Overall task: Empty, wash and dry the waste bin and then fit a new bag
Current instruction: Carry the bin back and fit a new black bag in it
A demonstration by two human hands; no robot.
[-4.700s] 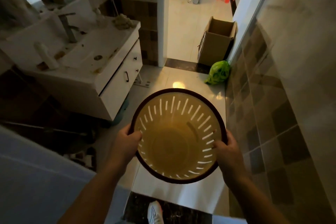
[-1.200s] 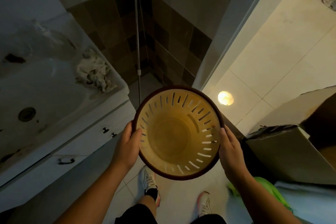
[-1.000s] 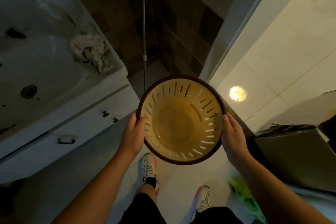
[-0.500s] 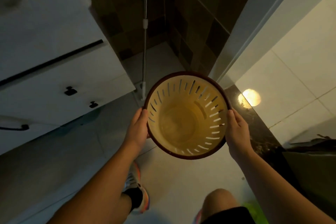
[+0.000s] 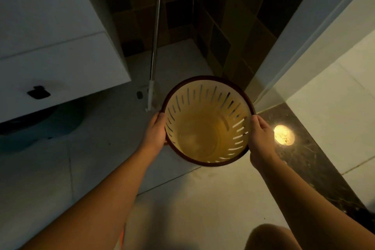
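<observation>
Round yellow plastic waste bin with a dark brown rim and slotted wall (image 5: 207, 128): upright, mouth up toward the head camera, held out in front of me over the pale tiled floor (image 5: 192, 209). Whether its base touches the floor I cannot tell. Nothing lies in it; the yellow bottom shows bare and no bag lines it.

My left hand (image 5: 155, 133) holds the bin's left side just under the rim, fingers curled round the outer wall. My right hand (image 5: 261, 138) holds the opposite side the same way, fingers wrapped round the wall and mostly hidden behind it.

Surroundings: white vanity cabinet with a small black knob (image 5: 60, 53) at the upper left, hanging clear of the floor. A thin metal mop handle (image 5: 155, 42) leans in the dark brown tiled corner (image 5: 223, 36) just beyond the bin. A white door frame (image 5: 304, 32) runs along the right, and a dark marble threshold strip (image 5: 316, 166) lies at its foot with a round bright reflection of a lamp (image 5: 283, 135) on it, near my right hand. My bare knee (image 5: 272, 237) shows at the bottom edge.
</observation>
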